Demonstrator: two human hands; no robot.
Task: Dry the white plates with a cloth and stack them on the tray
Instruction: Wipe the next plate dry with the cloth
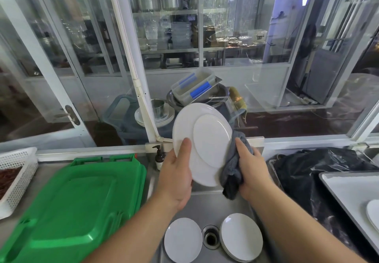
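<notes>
While no readable writing or brand is shown on any item, a round white ceramic plate [203, 141] is held tilted above the stainless steel sink [205, 205], its underside turned toward the camera. The plate's lower left rim is gripped by the left hand [176, 178], with the thumb laid flat on the underside and the other fingers hidden behind the plate. A crumpled grey cloth [233, 170] is clutched in the right hand [252, 172], whose fingers are curled round it, and the cloth is pressed against the plate's right rim. Both forearms are raised from the bottom of the view and angled inward, so that the hands meet over the sink.

In the sink, a single white plate [182, 240] is seen left of the drain [211, 237], and a small stack of white plates [242, 238] right of it. At the right edge, a grey metal tray [348, 193] is set on the worktop, with part of a white plate [373, 215] lying in it. A black plastic bag [307, 172] is bunched beside the tray. On the left worktop, stacked green plastic lids [78, 205] and a white perforated basket [18, 176] are placed, and a brown pump bottle [159, 156] is stood behind the sink.
</notes>
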